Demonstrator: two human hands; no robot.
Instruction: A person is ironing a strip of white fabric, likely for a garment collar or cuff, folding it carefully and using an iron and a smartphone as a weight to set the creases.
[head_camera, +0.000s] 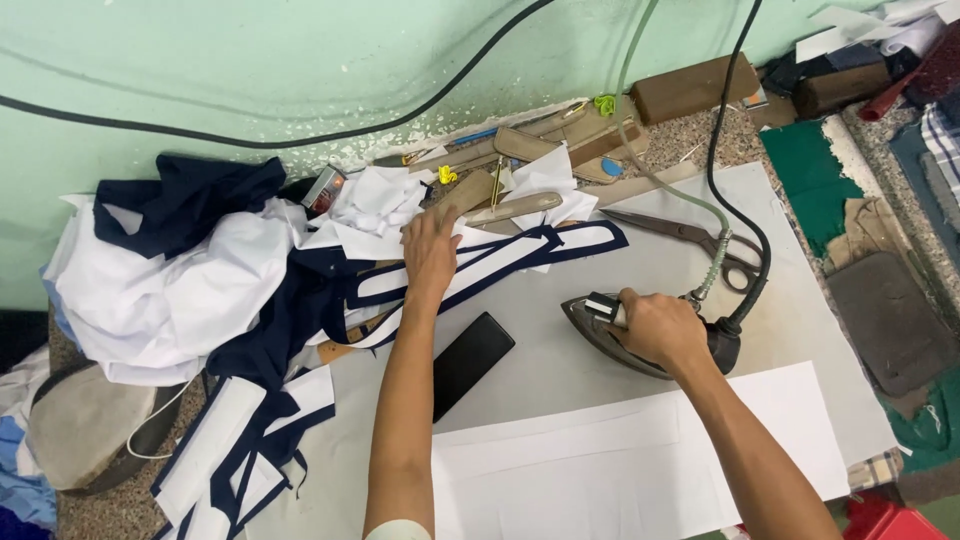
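Note:
My left hand (431, 252) lies flat, fingers spread, on a stack of white fabric strips edged in navy (505, 257) near the back of the ironing pad. My right hand (660, 330) grips the handle of a dark clothes iron (600, 325) that rests on the white pad (600, 270). The iron's black cord (745, 150) and a greenish hose (640, 150) run up toward the wall. A long white fabric piece (640, 460) lies flat in front of me. A black rectangular block (472, 362) sits beside my left forearm.
Large tailor's scissors (690, 235) lie behind the iron. A heap of white and navy cloth (190, 270) fills the left side, with more navy-edged strips (240, 450) at the front left. Wooden pattern shapes (540, 150) and a brown block (690, 88) sit by the wall.

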